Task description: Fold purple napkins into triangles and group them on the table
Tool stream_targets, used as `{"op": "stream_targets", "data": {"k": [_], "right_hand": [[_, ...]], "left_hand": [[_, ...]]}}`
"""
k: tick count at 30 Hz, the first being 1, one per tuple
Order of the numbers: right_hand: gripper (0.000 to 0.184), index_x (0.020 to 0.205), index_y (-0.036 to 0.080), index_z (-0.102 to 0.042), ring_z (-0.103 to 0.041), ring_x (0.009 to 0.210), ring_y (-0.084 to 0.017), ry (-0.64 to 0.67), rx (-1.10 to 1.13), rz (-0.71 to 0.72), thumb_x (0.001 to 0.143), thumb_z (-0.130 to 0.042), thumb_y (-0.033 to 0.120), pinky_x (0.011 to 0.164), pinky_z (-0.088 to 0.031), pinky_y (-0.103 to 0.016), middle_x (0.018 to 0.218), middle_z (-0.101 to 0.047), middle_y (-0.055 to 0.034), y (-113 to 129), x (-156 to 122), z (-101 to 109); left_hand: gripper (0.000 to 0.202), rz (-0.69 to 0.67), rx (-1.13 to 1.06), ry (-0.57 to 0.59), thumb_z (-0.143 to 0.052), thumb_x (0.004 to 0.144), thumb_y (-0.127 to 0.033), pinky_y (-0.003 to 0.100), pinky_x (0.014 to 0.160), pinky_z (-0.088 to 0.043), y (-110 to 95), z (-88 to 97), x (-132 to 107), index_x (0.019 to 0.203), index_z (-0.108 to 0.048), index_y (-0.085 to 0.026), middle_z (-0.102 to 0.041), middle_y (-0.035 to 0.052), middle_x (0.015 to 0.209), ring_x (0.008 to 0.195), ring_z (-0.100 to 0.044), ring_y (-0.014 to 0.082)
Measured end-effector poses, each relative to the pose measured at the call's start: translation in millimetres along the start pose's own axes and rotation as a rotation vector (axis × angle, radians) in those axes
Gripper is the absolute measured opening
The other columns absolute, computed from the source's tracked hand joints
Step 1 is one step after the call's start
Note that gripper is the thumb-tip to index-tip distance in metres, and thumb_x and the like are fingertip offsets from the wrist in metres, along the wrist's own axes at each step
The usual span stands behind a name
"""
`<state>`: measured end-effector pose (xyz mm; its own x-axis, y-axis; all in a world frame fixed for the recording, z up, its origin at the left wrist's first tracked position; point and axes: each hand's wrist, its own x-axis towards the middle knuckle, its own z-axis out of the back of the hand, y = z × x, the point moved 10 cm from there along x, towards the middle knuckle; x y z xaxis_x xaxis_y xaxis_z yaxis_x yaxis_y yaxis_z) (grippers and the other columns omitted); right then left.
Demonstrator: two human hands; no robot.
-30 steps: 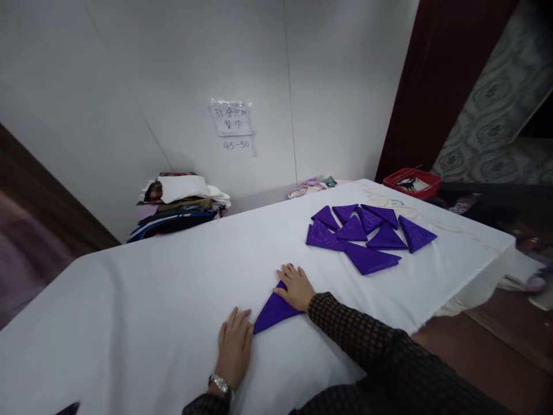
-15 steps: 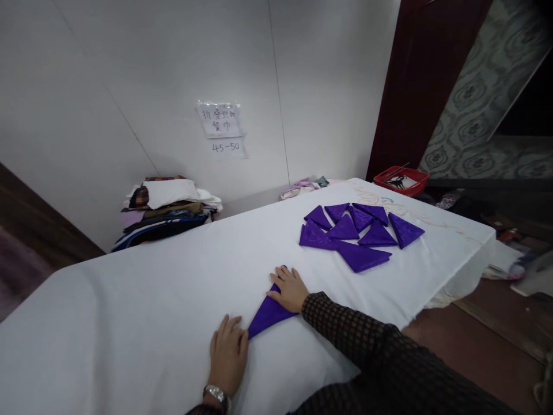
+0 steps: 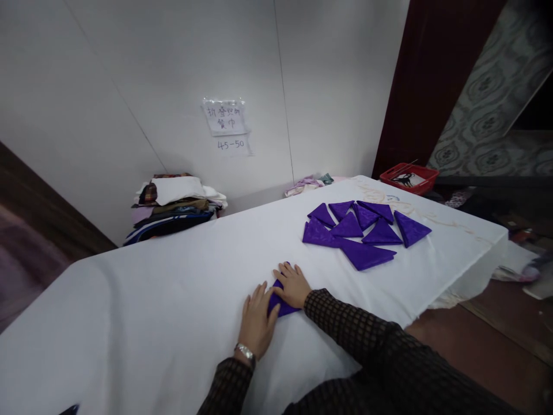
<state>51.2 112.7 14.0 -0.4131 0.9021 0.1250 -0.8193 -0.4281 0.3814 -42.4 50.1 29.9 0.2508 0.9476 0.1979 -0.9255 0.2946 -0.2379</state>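
A purple cloth napkin (image 3: 288, 310) lies folded on the white-covered table in front of me, mostly hidden beneath both hands. My right hand (image 3: 294, 286) rests flat on its upper right part, fingers spread. Close beside it, my left hand (image 3: 258, 324) lies over the napkin's left side with fingers stretched out and the thumb near the cloth's lower edge. The napkin's left corner cannot be seen under that hand. Farther back to the right lie several purple napkins folded into triangles (image 3: 348, 225), some touching or overlapping.
The white tablecloth (image 3: 181, 311) has soft creases. A stack of folded clothes (image 3: 177, 202) sits by the wall beyond the table's far edge. A red basket (image 3: 412, 177) stands at the far right corner. Handwritten paper signs (image 3: 227, 121) hang on the wall.
My left hand has moved right and forward from the napkin's left corner onto the napkin, bringing that corner inward. My right hand stays pressed in place. The view has shifted slightly.
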Motion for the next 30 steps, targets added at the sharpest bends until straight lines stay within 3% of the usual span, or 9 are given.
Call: {"op": "stream_targets", "data": {"k": [4,7,14,21,25,30], "right_hand": [[0.052,0.138,0.019,-0.038,-0.021,0.136,-0.026,-0.022,-0.017,0.006,0.092,-0.034,0.043,0.108,-0.014,-0.049,0.147,-0.032,-0.0124,0.5,0.5,-0.4],[0.050,0.139,0.018,-0.036,-0.021,0.136,-0.025,-0.009,-0.009,0.013,0.093,-0.032,0.039,0.108,-0.014,-0.049,0.147,-0.031,-0.0115,-4.1,3.4,-0.4],[0.057,0.140,0.017,-0.034,-0.019,0.137,-0.024,0.061,-0.018,-0.074,0.092,-0.029,0.049,0.109,-0.009,-0.047,0.149,-0.028,-0.0101,-37.7,17.2,6.6],[0.059,0.142,0.019,-0.029,-0.018,0.137,-0.024,0.053,-0.042,-0.088,0.092,-0.029,0.050,0.108,-0.009,-0.046,0.149,-0.027,-0.0104,-43.1,19.6,8.9],[0.063,0.143,0.014,-0.027,-0.024,0.135,-0.026,-0.019,0.000,-0.125,0.090,-0.036,0.048,0.106,-0.017,-0.045,0.146,-0.033,-0.0143,-42.0,12.1,19.6],[0.066,0.143,0.013,-0.026,-0.045,0.117,-0.025,-0.070,0.122,-0.085,0.084,-0.049,0.035,0.096,-0.033,-0.035,0.128,-0.052,-0.0149,-26.9,-10.7,28.1]], "left_hand": [[0.068,0.018,0.101,0.134,-0.040,0.086,-0.048,0.051,0.108,-0.024,-13.8,-35.6,3.6,0.139,-0.032,-0.006,-0.032,0.0187,0.145,0.136,-0.027,0.0290],[0.074,0.041,0.164,0.161,-0.037,0.086,-0.054,0.050,0.109,-0.022,-10.8,-45.5,0.3,0.140,-0.029,-0.004,-0.028,0.0192,0.147,0.137,-0.023,0.0292],[0.075,0.057,0.207,0.214,-0.032,0.087,-0.056,0.049,0.110,-0.020,-10.7,-44.3,-1.2,0.141,-0.029,-0.005,-0.024,0.0169,0.149,0.138,-0.021,0.0289],[0.075,0.055,0.219,0.220,-0.032,0.086,-0.056,0.049,0.110,-0.020,-13.3,-42.3,0.2,0.141,-0.029,-0.005,-0.025,0.0169,0.148,0.138,-0.022,0.0289],[0.074,0.059,0.224,0.233,-0.032,0.087,-0.055,0.049,0.110,-0.020,-14.0,-41.2,0.2,0.141,-0.029,-0.005,-0.025,0.0169,0.148,0.138,-0.021,0.0290],[0.076,0.064,0.219,0.227,-0.030,0.086,-0.057,0.049,0.110,-0.020,-13.7,-40.7,0.6,0.141,-0.028,-0.004,-0.025,0.0170,0.148,0.138,-0.021,0.0291]]}}
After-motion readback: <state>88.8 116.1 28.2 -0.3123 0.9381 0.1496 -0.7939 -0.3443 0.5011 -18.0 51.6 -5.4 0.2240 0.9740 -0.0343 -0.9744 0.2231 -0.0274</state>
